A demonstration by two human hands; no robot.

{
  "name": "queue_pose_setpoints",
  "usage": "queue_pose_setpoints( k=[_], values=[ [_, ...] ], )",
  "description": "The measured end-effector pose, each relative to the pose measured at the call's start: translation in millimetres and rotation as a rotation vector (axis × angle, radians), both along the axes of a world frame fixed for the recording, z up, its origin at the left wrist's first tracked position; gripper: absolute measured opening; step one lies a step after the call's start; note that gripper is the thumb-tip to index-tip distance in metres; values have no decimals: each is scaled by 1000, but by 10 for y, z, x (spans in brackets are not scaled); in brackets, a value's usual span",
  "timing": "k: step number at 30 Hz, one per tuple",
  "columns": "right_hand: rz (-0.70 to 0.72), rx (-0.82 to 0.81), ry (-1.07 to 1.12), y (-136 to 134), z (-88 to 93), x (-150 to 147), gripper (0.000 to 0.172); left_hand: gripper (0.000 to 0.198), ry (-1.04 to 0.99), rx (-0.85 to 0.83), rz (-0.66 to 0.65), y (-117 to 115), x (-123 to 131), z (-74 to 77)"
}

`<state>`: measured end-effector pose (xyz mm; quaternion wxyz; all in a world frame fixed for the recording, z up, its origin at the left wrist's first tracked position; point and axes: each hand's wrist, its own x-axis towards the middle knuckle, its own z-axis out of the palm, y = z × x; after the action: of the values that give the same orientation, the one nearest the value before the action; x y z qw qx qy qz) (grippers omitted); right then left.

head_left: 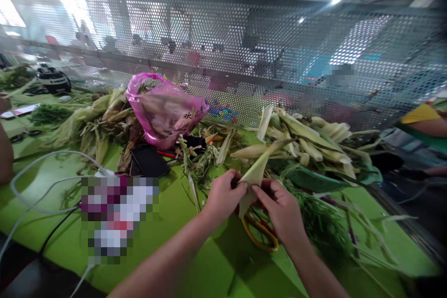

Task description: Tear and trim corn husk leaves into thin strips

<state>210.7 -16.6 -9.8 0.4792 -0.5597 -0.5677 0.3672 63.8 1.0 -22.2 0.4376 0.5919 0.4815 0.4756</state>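
Note:
A pale green corn husk [257, 171] is pinched between my two hands above the green table [195, 265]. My left hand [226, 193] grips its left edge with thumb and fingers, and my right hand [277, 200] holds the right edge. The husk's narrow tip points up and away to the right; its wide end hangs below my fingers. Under my hands lies a pair of scissors with a yellow handle [260, 237], partly hidden. Just beyond, a heap of corn husks [314, 142] fills a green basket [310, 179].
A pink plastic bag [150, 123] and more husks [104, 116] stand at back left. Phones [150, 160], white cables [52, 156] and a blurred-out patch lie left. Green needle-like sprigs [324, 223] are at right. A perforated metal screen [223, 60] borders the table's far side.

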Motion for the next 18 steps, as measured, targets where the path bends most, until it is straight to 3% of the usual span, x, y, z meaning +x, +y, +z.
queue_pose_setpoints(
  k=[6,18],
  values=[
    [14,-14,20,12,2,-3,30,12,19,8,-64,24,-13,-21],
    [127,-19,40,-28,5,-33,24,6,23,-19,-28,24,-21,-14]
  ],
)
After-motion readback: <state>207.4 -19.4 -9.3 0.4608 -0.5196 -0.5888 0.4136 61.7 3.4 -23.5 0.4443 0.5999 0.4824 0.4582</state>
